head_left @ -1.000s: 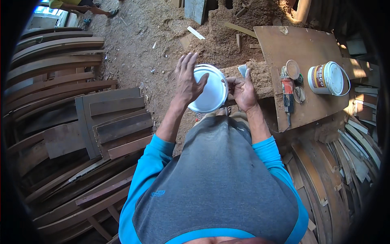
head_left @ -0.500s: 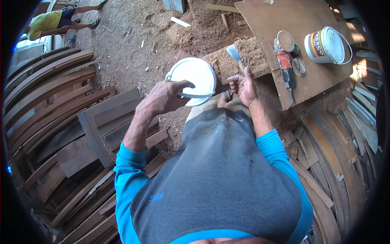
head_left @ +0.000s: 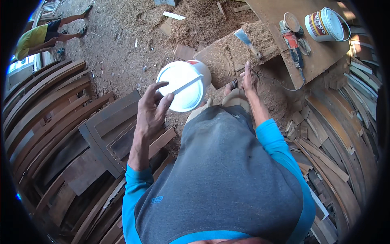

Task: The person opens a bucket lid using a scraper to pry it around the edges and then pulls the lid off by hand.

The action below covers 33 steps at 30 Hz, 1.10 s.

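A white lidded bucket [head_left: 178, 87] is in front of me, tilted so that part of its side shows at the right; its white handle lies across the lid. My left hand [head_left: 151, 109] is at the lid's left edge, thumb and fingertips apart, the thumb tip over the rim. Whether it touches the lid I cannot tell. My right hand [head_left: 249, 81] is seen edge-on beside my knee, one digit stretched out and nothing visible in it; its other fingers are partly hidden. Beyond it, a putty knife [head_left: 248, 42] lies on a sawdust-covered board [head_left: 221, 57].
At the far right, an angle grinder [head_left: 291, 44] and a second white bucket [head_left: 325, 25] rest on a brown panel [head_left: 280, 10]. The grinder's cable [head_left: 280, 84] loops near my right hand. Stacked wood pieces [head_left: 61, 110] line both sides. Another person [head_left: 40, 38] is at the upper left.
My left hand has shifted from over the lid and handle to the lid's left edge. The bucket has moved left and shows more of its side. My right hand has turned edge-on.
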Tool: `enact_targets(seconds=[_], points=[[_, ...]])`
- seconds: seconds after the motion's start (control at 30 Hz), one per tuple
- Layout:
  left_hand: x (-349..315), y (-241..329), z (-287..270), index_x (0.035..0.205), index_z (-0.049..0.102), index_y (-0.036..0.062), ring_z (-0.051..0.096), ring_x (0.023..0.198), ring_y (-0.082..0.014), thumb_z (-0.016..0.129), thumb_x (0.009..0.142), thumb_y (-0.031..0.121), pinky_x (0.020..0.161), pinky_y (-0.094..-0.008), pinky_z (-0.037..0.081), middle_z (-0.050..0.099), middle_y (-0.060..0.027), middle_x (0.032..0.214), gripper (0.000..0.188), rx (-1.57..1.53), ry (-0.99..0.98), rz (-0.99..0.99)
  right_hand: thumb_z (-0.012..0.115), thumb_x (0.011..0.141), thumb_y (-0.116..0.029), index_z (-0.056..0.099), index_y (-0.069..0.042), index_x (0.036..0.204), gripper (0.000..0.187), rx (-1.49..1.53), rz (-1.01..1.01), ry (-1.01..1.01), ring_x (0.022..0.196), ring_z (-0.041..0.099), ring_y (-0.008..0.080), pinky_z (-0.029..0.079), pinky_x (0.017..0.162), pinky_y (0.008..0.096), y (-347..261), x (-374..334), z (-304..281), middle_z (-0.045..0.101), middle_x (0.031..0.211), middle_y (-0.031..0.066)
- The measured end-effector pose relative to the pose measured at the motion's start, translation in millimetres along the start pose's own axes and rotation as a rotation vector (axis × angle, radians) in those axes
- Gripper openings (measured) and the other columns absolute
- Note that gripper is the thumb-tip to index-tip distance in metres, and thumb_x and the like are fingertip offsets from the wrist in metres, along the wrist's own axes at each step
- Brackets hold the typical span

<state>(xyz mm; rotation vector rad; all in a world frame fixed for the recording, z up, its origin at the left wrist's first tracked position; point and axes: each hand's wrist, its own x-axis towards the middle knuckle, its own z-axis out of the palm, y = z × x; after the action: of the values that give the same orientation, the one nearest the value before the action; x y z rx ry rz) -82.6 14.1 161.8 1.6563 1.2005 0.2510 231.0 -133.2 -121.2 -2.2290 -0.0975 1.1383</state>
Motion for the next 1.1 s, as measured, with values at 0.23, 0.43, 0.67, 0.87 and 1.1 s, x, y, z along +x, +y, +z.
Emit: enact_targets(seconds=[0.23, 0.43, 0.67, 0.87, 1.1], points=[[-69, -101, -68, 0.125, 0.06, 0.0006, 0.049, 0.071, -0.0043, 0.064, 0.101, 0.023, 0.061, -0.022, 0.038, 0.057, 0.0025, 0.077, 0.033, -0.334, 0.281, -0.16, 0.046, 0.094, -0.072, 0.072, 0.009, 0.093, 0.086, -0.126, -0.137, 0.476, 0.096, 0.067, 0.0447, 0.051, 0.081, 0.051, -12, -1, 58, 0.069, 0.098, 0.0324], [-115, -195, -110, 0.125, 0.057, -0.003, 0.05, 0.066, -0.005, 0.064, 0.101, 0.033, 0.057, -0.022, 0.04, 0.056, 0.0021, 0.077, 0.045, -0.454, 0.523, -0.454, 0.06, 0.089, -0.069, 0.068, 0.01, 0.092, 0.079, -0.199, -0.223, 0.739, 0.09, 0.066, 0.0447, 0.05, 0.079, 0.0509, 18, 0, 82, 0.069, 0.094, 0.0314], [-146, -284, -161, 0.124, 0.054, 0.0006, 0.047, 0.058, -0.0052, 0.06, 0.101, 0.041, 0.051, -0.0219, 0.04, 0.053, 0.0021, 0.073, 0.047, -0.62, 0.864, -0.615, 0.064, 0.09, -0.061, 0.07, 0.008, 0.105, 0.072, -0.185, 0.29, 0.446, 0.093, 0.069, 0.0444, 0.053, 0.078, 0.0501, 111, -33, 115, 0.073, 0.097, 0.0256], [-147, -345, -182, 0.103, 0.052, 0.0098, 0.045, 0.053, -0.008, 0.054, 0.102, 0.047, 0.047, -0.0254, 0.04, 0.046, 0.0032, 0.068, 0.037, -0.917, 1.031, -0.817, 0.065, 0.093, -0.045, 0.072, 0.006, 0.096, 0.052, -0.989, -0.226, -0.483, 0.08, 0.071, 0.0338, 0.054, 0.065, 0.0445, 131, -57, 161, 0.073, 0.091, 0.0228], [-120, -422, -183, 0.089, 0.043, 0.0133, 0.04, 0.052, -0.0132, 0.053, 0.102, 0.052, 0.05, -0.0324, 0.038, 0.04, 0.0014, 0.065, 0.042, -1.174, 1.226, -1.201, 0.065, 0.093, -0.043, 0.072, 0.006, 0.089, 0.049, -0.666, -0.456, -0.415, 0.069, 0.069, 0.0273, 0.052, 0.06, 0.0416, -23, 5, 276, 0.072, 0.085, 0.0208]])
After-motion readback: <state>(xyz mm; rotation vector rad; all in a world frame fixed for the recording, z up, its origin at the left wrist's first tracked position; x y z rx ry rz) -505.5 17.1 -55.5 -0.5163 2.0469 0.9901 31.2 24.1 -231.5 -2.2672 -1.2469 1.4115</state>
